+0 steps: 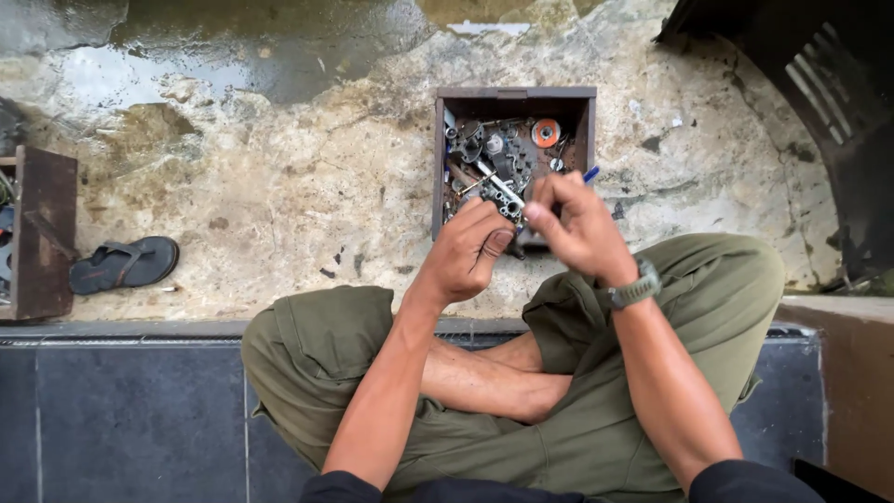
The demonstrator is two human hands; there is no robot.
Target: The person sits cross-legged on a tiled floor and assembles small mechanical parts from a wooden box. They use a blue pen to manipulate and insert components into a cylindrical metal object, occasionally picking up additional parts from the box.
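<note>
The person is sitting cross-legged on a dark tiled step, knees spread in olive trousers, and both hands are working together just above the near edge of a small wooden parts box that is standing on the stained concrete floor. The left hand is curling its fingers closed around one end of a small grey metal part, and the right hand, with a watch on its wrist, is pinching the other end between thumb and fingertips. The part is hanging in the air between the two hands, over the box's near rim; it looks like a short link or bracket, though it is too small and too covered by fingers to say for certain.

The box is holding a crowded jumble of oily metal pieces, an orange-centred round part in its far right corner among them.

The chief risk here is a slip. Both grips are fingertip holds on a small, probably greasy piece, so if either hand twists harder than the other, the part could pop free and be falling into the jumble, where it would be hard to pick out again, or bouncing past the rim onto the wet floor. A pinched fingertip is also possible if the piece has moving joints. A sandal is lying well off to the left, beside another wooden box.
</note>
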